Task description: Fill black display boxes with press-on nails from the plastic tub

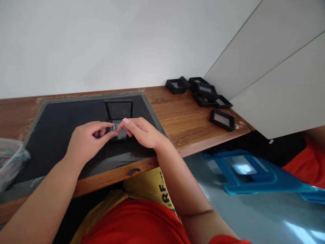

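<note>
Head view: the left hand (86,139) and right hand (142,132) are meeting over a matte black mat (63,118) near the wooden tabletop's (182,118) front edge. Both are pinching a small metallic piece (114,127) between fingertips, above a small open black box (119,115) with a square lid. More square black boxes (203,93) are lying clustered toward the tabletop's far right corner.

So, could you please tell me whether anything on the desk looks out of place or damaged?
Mostly tidy. The black frames at the far right lie in a loose, overlapping heap rather than a stack, and the desk's front edge has a dark chip. Both the left hand and right hand pinch a small item.
</note>
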Demonstrator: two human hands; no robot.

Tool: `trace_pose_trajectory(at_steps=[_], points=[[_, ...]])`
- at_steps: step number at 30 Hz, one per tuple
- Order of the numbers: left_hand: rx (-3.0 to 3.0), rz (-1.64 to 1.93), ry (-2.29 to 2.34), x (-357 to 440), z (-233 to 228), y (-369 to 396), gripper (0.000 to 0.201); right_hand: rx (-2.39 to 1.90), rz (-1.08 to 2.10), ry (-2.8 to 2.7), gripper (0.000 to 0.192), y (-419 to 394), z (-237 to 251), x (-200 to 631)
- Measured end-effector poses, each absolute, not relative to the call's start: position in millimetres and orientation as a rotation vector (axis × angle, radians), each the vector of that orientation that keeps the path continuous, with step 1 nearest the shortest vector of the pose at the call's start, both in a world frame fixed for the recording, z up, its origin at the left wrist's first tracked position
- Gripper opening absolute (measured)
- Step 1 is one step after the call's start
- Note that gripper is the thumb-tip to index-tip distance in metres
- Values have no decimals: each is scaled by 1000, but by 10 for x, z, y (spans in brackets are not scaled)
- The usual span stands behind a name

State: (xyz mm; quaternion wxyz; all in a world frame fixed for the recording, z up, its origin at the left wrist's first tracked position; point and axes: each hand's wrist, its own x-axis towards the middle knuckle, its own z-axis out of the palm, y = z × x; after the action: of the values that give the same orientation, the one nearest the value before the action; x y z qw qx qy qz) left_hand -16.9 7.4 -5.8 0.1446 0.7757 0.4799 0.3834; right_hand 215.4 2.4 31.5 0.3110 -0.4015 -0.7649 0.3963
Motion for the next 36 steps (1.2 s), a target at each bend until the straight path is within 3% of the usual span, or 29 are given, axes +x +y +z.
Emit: trace_pose_trajectory(at_steps=[9,36], points=[[2273,1267,1279,-134,-24,66,9,-1015,1029,-1986,79,46,257,2163],[2316,1379,1285,-127,41,-13,11,-718,1165,-1864,68,35,253,2148]])
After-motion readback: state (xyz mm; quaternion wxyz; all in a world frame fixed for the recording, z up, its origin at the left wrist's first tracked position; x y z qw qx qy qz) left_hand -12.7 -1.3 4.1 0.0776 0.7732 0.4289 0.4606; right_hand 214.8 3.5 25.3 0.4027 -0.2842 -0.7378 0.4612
